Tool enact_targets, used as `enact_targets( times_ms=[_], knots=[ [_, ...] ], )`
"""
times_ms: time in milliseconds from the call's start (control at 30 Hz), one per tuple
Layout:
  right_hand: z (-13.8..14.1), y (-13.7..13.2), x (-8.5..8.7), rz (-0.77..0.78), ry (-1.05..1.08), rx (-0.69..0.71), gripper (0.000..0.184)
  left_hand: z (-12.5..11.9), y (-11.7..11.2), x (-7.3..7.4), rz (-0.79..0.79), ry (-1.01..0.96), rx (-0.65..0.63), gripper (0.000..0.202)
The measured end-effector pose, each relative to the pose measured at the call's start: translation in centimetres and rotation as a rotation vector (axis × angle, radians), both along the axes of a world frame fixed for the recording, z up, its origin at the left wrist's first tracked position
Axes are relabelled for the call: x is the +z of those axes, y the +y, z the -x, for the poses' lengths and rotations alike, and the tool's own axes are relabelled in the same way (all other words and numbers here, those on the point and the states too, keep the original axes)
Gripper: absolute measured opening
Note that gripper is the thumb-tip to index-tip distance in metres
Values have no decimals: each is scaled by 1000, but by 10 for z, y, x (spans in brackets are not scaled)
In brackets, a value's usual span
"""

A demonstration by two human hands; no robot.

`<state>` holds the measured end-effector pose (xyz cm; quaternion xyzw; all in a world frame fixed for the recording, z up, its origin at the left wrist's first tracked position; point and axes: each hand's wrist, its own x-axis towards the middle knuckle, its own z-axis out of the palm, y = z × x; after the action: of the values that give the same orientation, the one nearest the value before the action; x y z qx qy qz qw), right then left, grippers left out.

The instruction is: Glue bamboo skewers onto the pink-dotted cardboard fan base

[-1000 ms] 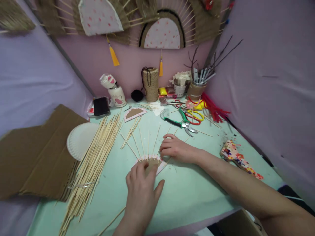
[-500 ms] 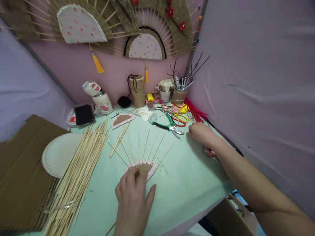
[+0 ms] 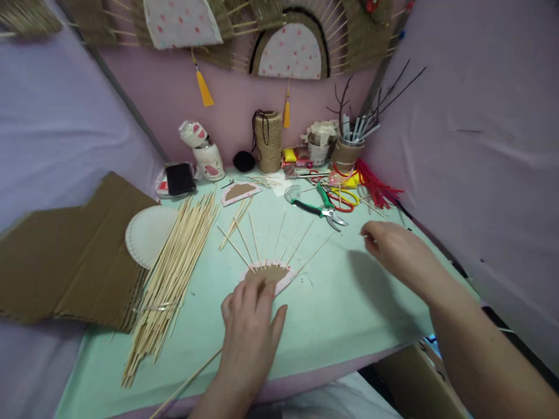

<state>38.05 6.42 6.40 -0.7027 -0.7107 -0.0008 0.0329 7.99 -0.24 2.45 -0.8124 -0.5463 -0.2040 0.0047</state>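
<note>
My left hand [image 3: 253, 326] lies on a half-round cardboard piece [image 3: 273, 273] with a pink-and-white patterned border, fingers stretched over its lower part. Several thin bamboo sticks [image 3: 279, 235] fan out from its curved edge. Above the right side of the table, my right hand [image 3: 395, 247] hangs with fingers curled together; whether anything small is between them is hidden. Green-handled pruning shears [image 3: 321, 210] lie to its left, blades pointing right. Behind them are yellow-and-red-handled scissors [image 3: 349, 198].
A long bundle of bamboo sticks [image 3: 170, 279] lies left, beside a white paper plate [image 3: 146, 235] and corrugated cardboard [image 3: 74, 256]. A second half-round piece [image 3: 239, 191], a twine spool [image 3: 268, 145], a white bottle [image 3: 208, 160] and red pipe cleaners [image 3: 378, 183] are at the back.
The camera view has shifted, so the table things appear farther right and higher. My right hand has drawn away from the shears, toward me. My left hand stays on the half-round piece.
</note>
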Motion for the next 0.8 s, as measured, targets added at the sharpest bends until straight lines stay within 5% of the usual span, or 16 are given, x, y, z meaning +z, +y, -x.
enact_targets(
  times_ms=[167,333,800],
  knots=[
    [70,-23,-35,-97,250,398,20,-9,-7,-2,-14,-9,-26,29],
    [100,-22,-51,-168,310,496,16,-22,-8,-5,-19,102,-55,40],
    [114,-13,-57,-153,433,551,16,-28,7,-19,27,139,-6,54]
  ],
)
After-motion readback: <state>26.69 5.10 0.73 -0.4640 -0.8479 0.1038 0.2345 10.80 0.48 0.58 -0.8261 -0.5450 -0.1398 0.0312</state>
